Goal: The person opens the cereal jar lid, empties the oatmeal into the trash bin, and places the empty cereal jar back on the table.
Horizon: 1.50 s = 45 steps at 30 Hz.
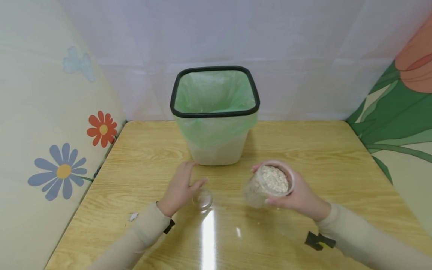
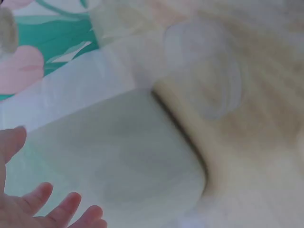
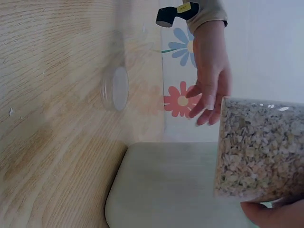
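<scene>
A clear jar full of oat flakes (image 1: 275, 179) is gripped by my right hand (image 1: 300, 197), tilted with its open mouth facing up toward the head camera. In the right wrist view the oats (image 3: 261, 147) show through the jar's wall. My left hand (image 1: 180, 187) hovers over the table with its fingers loosely extended and nothing in them. Just beside it a clear round lid (image 1: 204, 199) lies on the table; the right wrist view shows the lid (image 3: 116, 89) below and apart from the left hand (image 3: 211, 80).
A pale bin (image 1: 217, 150) with a black rim (image 1: 216, 114) and a green liner bag stands at the back middle of the wooden table (image 1: 324, 150). A small white scrap (image 1: 133, 216) lies at the left. Flower-printed walls border both sides.
</scene>
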{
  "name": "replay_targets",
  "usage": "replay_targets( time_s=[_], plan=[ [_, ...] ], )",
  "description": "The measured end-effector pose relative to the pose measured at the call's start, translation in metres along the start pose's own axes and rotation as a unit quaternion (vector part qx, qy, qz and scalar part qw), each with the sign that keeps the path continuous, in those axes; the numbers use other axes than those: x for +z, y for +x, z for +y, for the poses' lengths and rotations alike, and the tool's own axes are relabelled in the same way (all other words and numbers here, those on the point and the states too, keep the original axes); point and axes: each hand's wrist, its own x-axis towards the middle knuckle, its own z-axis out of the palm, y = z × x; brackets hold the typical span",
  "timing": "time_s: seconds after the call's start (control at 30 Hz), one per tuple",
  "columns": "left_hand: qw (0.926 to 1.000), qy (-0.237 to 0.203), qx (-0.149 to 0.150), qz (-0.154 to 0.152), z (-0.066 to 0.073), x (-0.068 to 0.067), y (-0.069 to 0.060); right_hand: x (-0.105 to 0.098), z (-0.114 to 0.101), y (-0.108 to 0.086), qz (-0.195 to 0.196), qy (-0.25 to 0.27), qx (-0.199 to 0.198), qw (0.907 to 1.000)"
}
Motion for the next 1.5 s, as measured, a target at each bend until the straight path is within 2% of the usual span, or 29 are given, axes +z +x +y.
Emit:
replay_targets(
  time_s=[0.2,0.33,0.4,0.63,0.77,0.87,0.97,1.17,1.3,1.5],
  plan=[
    [0.9970,-0.028,-0.036,0.063,0.006,-0.024,0.015,-0.003,-0.005,-0.002,0.010,-0.011,0.014,0.9998],
    [0.9902,-0.075,-0.076,0.090,0.012,-0.041,0.027,-0.003,-0.007,-0.002,0.022,-0.007,0.022,0.9995],
    [0.9870,-0.089,-0.085,0.103,0.013,-0.048,0.033,-0.003,-0.009,-0.002,0.028,-0.002,0.028,0.9992],
    [0.9843,-0.071,-0.065,0.148,0.018,-0.065,0.057,-0.003,-0.012,0.000,0.054,-0.005,0.008,0.9985],
    [0.9829,-0.065,-0.055,0.163,0.022,-0.072,0.068,-0.003,-0.016,0.000,0.072,-0.025,0.027,0.9967],
    [0.9832,-0.074,-0.065,0.154,0.024,-0.078,0.079,-0.004,-0.019,0.000,0.091,-0.042,0.055,0.9934],
    [0.9825,-0.088,-0.089,0.138,0.024,-0.085,0.091,-0.005,-0.022,0.001,0.105,-0.060,0.075,0.9899],
    [0.9785,-0.117,-0.133,0.106,0.024,-0.094,0.111,-0.009,-0.024,0.002,0.114,-0.068,0.093,0.9868],
    [0.9747,-0.141,-0.153,0.082,0.027,-0.101,0.123,-0.012,-0.025,0.003,0.120,-0.066,0.092,0.9863],
    [0.9641,-0.144,-0.219,0.043,0.028,-0.112,0.138,-0.015,-0.026,0.003,0.118,-0.065,0.097,0.9862]
  ],
)
